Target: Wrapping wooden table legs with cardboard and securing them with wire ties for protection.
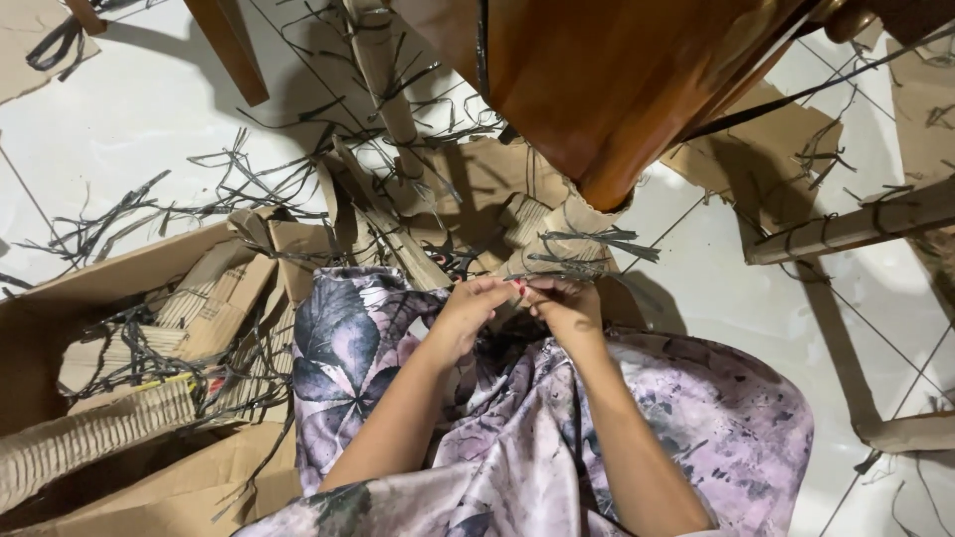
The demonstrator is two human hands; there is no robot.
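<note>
left hand: pinching black strap | right hand: pinching it too, fingertips touching | cardboard-wrapped furniture leg: just ahead; risk: strap may slip or cut fingers if pulled hard

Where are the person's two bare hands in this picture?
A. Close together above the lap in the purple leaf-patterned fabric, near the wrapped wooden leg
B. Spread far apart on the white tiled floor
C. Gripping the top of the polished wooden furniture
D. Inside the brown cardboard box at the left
A: the left hand and right hand meet with fingertips together over the purple leaf-patterned fabric, just below the cardboard-wrapped wooden leg.
</note>
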